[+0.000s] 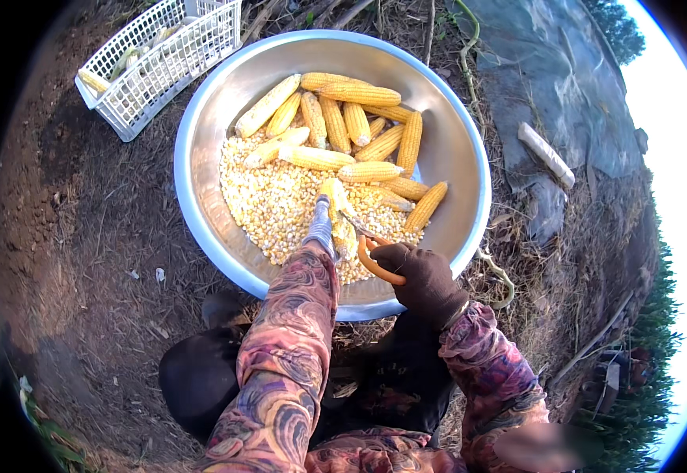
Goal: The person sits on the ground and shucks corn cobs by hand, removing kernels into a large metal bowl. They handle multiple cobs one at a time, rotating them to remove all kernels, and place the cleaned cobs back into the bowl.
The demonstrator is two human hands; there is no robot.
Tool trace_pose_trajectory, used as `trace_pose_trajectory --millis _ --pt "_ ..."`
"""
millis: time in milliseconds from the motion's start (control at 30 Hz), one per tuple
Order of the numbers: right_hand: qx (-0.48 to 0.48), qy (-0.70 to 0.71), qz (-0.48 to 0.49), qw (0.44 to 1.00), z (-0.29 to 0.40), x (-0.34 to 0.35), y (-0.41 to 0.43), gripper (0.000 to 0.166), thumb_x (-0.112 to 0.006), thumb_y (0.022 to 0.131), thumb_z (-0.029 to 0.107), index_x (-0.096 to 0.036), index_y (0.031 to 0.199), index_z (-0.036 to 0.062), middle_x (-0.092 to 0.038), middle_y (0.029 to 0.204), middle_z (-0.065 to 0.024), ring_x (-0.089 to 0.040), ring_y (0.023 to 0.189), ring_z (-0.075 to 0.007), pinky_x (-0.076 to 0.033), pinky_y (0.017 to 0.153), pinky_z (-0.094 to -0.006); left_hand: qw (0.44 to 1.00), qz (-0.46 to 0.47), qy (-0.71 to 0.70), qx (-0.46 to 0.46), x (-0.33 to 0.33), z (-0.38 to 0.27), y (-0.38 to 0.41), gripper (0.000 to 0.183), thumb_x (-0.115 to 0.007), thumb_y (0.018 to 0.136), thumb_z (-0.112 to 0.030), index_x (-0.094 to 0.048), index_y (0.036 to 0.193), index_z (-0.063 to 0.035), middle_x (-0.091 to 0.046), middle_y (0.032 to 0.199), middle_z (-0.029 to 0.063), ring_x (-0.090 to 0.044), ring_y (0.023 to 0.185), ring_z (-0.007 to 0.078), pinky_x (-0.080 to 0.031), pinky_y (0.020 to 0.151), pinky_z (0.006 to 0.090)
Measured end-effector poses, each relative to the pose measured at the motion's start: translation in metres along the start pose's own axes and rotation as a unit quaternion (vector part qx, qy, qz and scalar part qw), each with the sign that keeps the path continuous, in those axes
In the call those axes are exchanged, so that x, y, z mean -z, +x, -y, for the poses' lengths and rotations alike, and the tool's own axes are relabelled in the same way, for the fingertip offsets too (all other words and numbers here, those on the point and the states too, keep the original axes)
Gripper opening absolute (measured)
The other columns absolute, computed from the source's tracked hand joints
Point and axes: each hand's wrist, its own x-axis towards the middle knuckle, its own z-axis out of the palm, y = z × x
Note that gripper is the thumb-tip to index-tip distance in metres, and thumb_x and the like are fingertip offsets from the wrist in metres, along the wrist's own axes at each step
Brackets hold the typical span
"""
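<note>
A large round metal basin (209,219) lies in front of me, holding loose corn kernels (269,207) and several yellow corn cobs (334,124). My left hand (321,223), in a grey glove, grips an upright-lying corn cob (334,195) over the kernels. In a brown glove, my right hand (423,278) is closed on orange-handled scissors or shears (376,260). Their metal tip touches the held cob's right side, where part of the surface looks stripped. The exact blade shape is hard to make out.
A white plastic crate (160,77) with some cobs stands at the upper left. Grey sheeting (556,77) covers ground at the upper right, with a pale roll-shaped object (546,155) on it. Dry stalks and a curled vine (500,278) lie beside the basin.
</note>
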Motion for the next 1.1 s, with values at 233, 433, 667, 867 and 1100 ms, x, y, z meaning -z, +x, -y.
trace_pose_trajectory --millis 233,433,667,867,1100 --pt "-0.002 -0.08 0.067 0.995 0.002 -0.029 0.016 0.016 -0.058 0.073 0.01 -0.056 0.089 0.0114 -0.059 0.077 -0.0111 -0.06 0.066 -0.0291 -0.047 0.056 -0.0379 0.999 0.025 0.043 0.005 0.022 0.001 0.023 0.07 -0.037 0.078 -0.067 -0.048 0.114 -0.0086 -0.056 0.105 0.0127 -0.055 0.09 0.027 -0.045 0.079 0.0419" --pt "-0.025 -0.043 0.022 0.999 -0.002 -0.042 0.05 0.013 -0.056 0.072 0.011 -0.058 0.085 0.0094 -0.06 0.076 -0.0117 -0.06 0.069 -0.0284 -0.048 0.06 -0.0377 0.991 0.101 0.022 0.084 0.065 -0.001 0.076 0.068 -0.037 0.078 -0.067 -0.054 0.102 -0.0057 -0.06 0.092 0.0126 -0.056 0.079 0.0262 -0.047 0.072 0.04" --pt "0.008 -0.1 0.083 0.992 -0.006 -0.06 0.067 0.017 -0.055 0.072 0.01 -0.058 0.089 0.0098 -0.06 0.077 -0.0119 -0.06 0.072 -0.029 -0.048 0.065 -0.0397 0.997 0.075 -0.014 0.025 0.03 -0.006 0.021 0.055 -0.037 0.085 -0.052 -0.049 0.115 -0.0074 -0.05 0.112 0.0117 -0.047 0.104 0.0219 -0.042 0.084 0.0361" --pt "-0.103 0.024 -0.038 0.994 -0.03 -0.11 0.121 0.014 -0.056 0.077 0.019 -0.061 0.085 0.0088 -0.062 0.078 -0.0162 -0.06 0.075 -0.0333 -0.047 0.066 -0.0401 0.992 -0.06 0.086 -0.07 0.033 -0.013 0.039 0.042 -0.04 0.088 -0.043 -0.045 0.118 -0.0142 -0.054 0.104 0.0067 -0.052 0.092 0.0199 -0.045 0.079 0.0338" --pt "-0.162 0.177 -0.036 0.97 -0.049 -0.022 0.069 0.019 -0.056 0.085 0.019 -0.06 0.096 0.0032 -0.06 0.073 -0.0024 -0.046 0.045 -0.0064 -0.037 0.042 -0.0215 0.992 0.006 -0.124 0.02 0.009 -0.008 -0.002 0.053 -0.039 0.084 -0.057 -0.052 0.104 -0.0103 -0.057 0.082 0.0086 -0.054 0.064 0.023 -0.049 0.056 0.0385"
